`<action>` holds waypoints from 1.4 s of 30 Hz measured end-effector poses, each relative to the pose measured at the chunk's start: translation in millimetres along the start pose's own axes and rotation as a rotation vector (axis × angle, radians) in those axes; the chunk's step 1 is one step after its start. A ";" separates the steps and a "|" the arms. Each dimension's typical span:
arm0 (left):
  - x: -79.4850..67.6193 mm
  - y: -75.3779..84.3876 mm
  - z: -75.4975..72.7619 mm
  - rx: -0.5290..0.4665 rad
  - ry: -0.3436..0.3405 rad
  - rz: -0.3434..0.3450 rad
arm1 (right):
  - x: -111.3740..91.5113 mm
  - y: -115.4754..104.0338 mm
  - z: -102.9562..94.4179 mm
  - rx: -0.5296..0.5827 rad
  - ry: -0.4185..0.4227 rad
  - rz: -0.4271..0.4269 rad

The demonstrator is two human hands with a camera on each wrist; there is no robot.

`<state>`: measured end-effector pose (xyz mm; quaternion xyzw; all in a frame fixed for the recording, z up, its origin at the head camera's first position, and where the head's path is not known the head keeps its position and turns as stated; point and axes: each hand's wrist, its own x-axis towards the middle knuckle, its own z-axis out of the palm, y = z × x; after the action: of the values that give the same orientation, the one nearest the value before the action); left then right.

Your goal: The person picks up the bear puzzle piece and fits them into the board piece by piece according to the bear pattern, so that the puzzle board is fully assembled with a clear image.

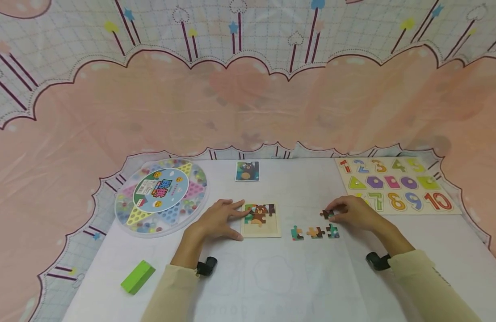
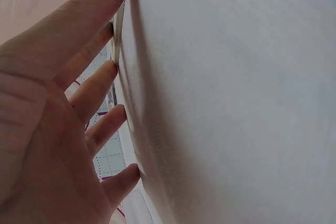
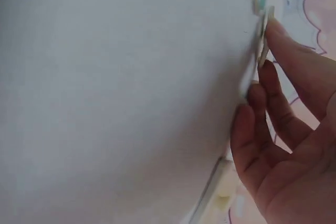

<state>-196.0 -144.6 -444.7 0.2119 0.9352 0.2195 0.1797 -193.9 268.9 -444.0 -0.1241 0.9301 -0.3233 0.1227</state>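
On the white table my left hand [image 1: 220, 220] rests with spread fingers at the left side of a wooden puzzle tray [image 1: 260, 230]. Its index fingertip lies over the bear picture of joined pieces [image 1: 258, 214] in the tray's upper part. My right hand [image 1: 357, 213] pinches a dark brown jigsaw piece [image 1: 326, 214] between thumb and fingers. In the right wrist view that piece [image 3: 265, 40] shows edge-on. Just below it lie several loose pieces: a green one [image 1: 296, 233], an orange and brown one [image 1: 315, 232] and another green one [image 1: 333, 231].
A small bear picture card [image 1: 247, 171] lies behind the tray. A round Chinese checkers set [image 1: 161, 226] is at the left, with a green block [image 1: 137, 277] nearer the front. At the right back lies a number and shape board [image 1: 382, 182]. A patterned curtain [image 1: 248, 107] hangs behind.
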 end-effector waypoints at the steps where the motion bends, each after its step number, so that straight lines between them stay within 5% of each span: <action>1: 0.1 -0.1 0.3 0.000 -0.001 -0.001 | -0.2 -0.5 -1.0 0.000 -0.003 0.003; 19: -2.7 0.0 0.5 -0.009 -0.002 -0.003 | 5.4 -16.9 -8.9 0.048 0.070 -0.057; 26: -2.7 0.7 0.7 -0.006 0.000 0.001 | 20.8 -30.9 5.6 0.090 0.022 -0.015; 36: -0.8 2.1 0.6 -0.007 0.001 -0.017 | 42.0 -62.6 35.2 0.088 0.016 -0.116; 42: 0.2 2.5 0.7 0.005 0.002 -0.032 | 48.4 -82.9 50.7 0.114 -0.021 -0.094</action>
<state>-195.1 -142.3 -444.1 0.1973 0.9392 0.2147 0.1815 -211.1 162.0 -437.4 -0.1641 0.9020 -0.3797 0.1238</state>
